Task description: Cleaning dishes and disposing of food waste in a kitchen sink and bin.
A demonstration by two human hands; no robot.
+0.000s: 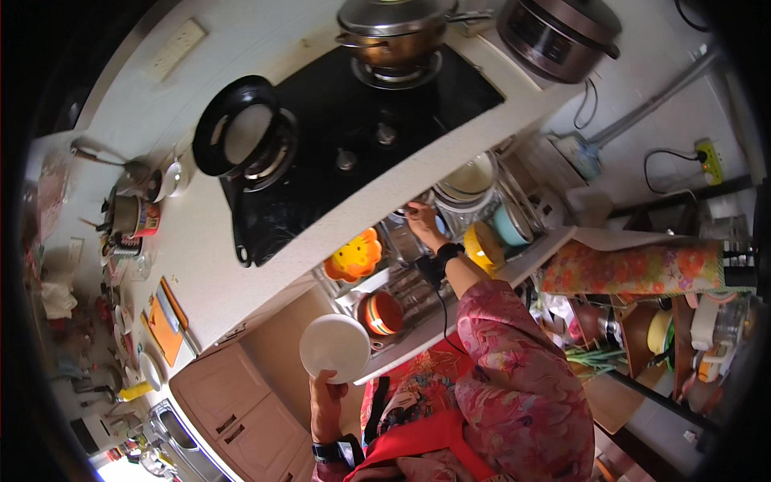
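My left hand [327, 397] grips the edge of a round white plate [335, 348] with the thumb on its face. The plate is over the left front corner of a pulled-out dish drawer [415, 330]. My right hand [423, 222] reaches into the back of that drawer, its fingers at a small dark item that I cannot make out. Around it in the drawer are an orange and yellow flower-shaped dish [354, 255], a red striped bowl [383, 313], stacked pale bowls [468, 179], a yellow bowl [482, 248] and a light blue bowl [511, 224].
Above the drawer, a black gas cooktop [325, 120] holds a tilted black frying pan [236, 126] and a lidded pot [391, 36]. A rice cooker [557, 36] stands at its right. A knife [171, 308] lies on an orange cutting board [161, 331] on the left counter. A floral cloth [632, 268] hangs at right.
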